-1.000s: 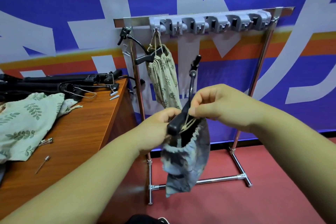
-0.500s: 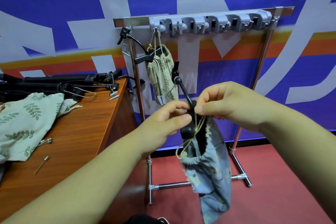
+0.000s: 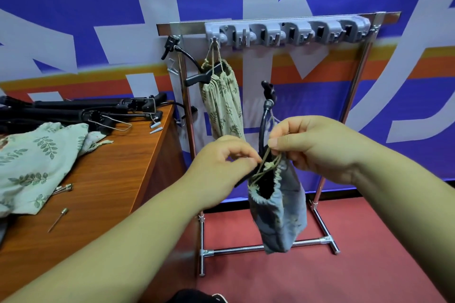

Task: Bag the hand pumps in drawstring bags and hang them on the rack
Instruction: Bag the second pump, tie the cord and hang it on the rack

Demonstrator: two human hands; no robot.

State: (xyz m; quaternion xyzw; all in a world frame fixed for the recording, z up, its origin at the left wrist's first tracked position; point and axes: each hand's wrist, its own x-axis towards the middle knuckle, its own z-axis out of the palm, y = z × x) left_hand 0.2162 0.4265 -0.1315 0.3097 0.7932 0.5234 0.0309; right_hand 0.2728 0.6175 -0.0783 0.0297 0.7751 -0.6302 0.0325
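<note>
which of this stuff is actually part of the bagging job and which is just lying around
In the job: grey bag with a pump hose sticking out; its drawstring, pinched by the left hand and right hand; rack; beige bag hung on it; spare pumps and leafy bag on the table.

Lying about: needles and small plastic tips on the table.

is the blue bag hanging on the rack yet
No, the left hand and right hand hold the blue bag by its drawstring in front of the rack; only the beige bag hangs there.
</note>
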